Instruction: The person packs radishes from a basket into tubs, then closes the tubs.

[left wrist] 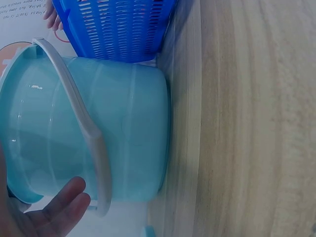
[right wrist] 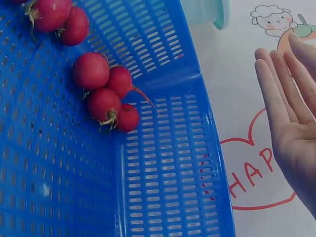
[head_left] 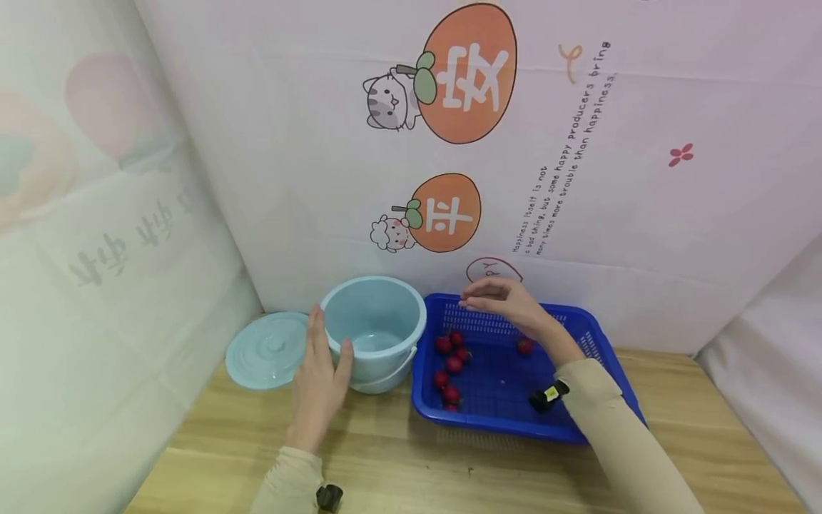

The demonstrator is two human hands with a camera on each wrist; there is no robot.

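A light blue plastic bucket (head_left: 379, 373) stands upright against the back cloth, with nothing visible inside. Along its left side lies my left hand (head_left: 320, 382), fingers extended and fingertips right at the rim; in the left wrist view, fingers (left wrist: 64, 207) show beside the bucket's pale handle (left wrist: 98, 153). Over the back of the blue basket (head_left: 501, 426) hovers my right hand (head_left: 507, 305), holding nothing, its fingers fairly straight in the right wrist view. Several red radishes (right wrist: 90, 71) lie mostly along the basket's left side, while a single radish (head_left: 524, 346) sits farther right.
To the bucket's left, a round light blue lid (head_left: 272, 353) leans or lies by the cloth wall. A wooden tabletop (head_left: 411, 471) runs along the front. Printed cloth (head_left: 308, 143) rises behind the bucket and basket. Each sleeve carries a black wrist device (head_left: 330, 497).
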